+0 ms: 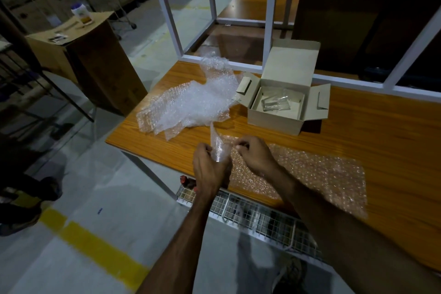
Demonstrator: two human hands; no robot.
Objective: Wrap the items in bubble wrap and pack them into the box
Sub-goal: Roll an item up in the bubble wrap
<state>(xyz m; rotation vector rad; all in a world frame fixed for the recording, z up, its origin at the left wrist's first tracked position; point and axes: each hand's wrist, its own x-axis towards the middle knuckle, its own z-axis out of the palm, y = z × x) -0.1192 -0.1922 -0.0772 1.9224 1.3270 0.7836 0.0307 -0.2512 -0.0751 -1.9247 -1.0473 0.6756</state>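
- A dim storeroom, with a wooden table (358,141) under a white frame.
- Wrapping is under way — the left hand (210,167) curls round a clear item (219,150) at the near table edge.
- The right hand (254,153) pinches the bubble wrap sheet (310,174); next, roll it snugly.
- The open box (281,105) sits beyond, holding clear pieces.
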